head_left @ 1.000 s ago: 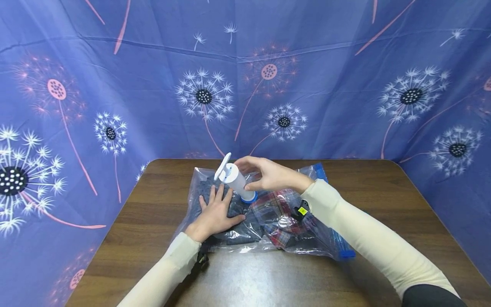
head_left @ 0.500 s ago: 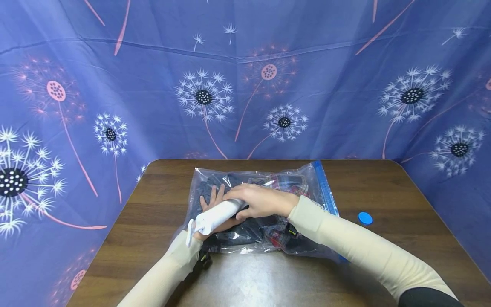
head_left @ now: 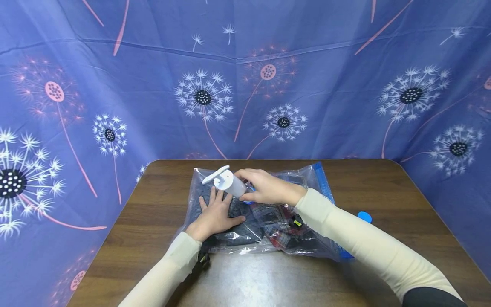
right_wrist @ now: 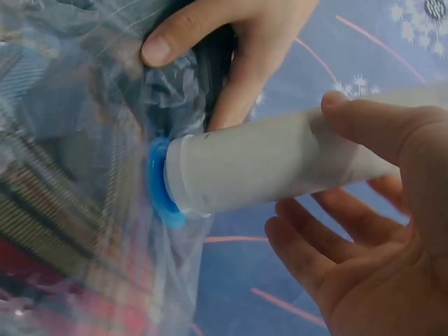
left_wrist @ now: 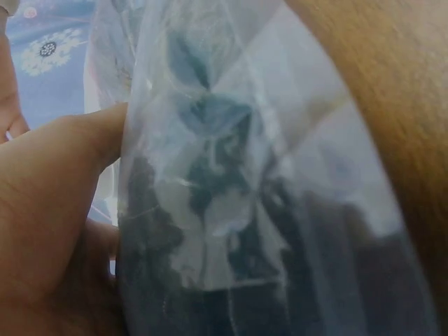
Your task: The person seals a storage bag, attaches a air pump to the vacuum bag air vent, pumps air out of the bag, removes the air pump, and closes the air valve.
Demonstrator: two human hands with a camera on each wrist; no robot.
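A clear vacuum storage bag (head_left: 251,248) lies flat with dark clothing (head_left: 238,236) in its left part and plaid clothing (head_left: 281,238) to the right. My left hand (head_left: 215,214) rests on the bag with fingers spread. My right hand (head_left: 268,186) holds the barrel of a white hand pump (head_left: 232,184), thumb on one side and fingers on the other in the right wrist view. The pump leans left, its lower end against the bag's blue valve ring (right_wrist: 159,183). Its white handle (head_left: 216,174) sits close to the top of the barrel.
A round blue cap (head_left: 365,216) lies on the brown wooden table (head_left: 387,192), right of the bag and beside the right sleeve. The bag's blue zip edge (head_left: 324,181) runs along its right side. Behind the table hangs a blue dandelion-print cloth (head_left: 245,106).
Half a second ago the pump was tipped over the left wrist, off the valve; now its lower end is back at the blue ring. The left hand has stayed put.
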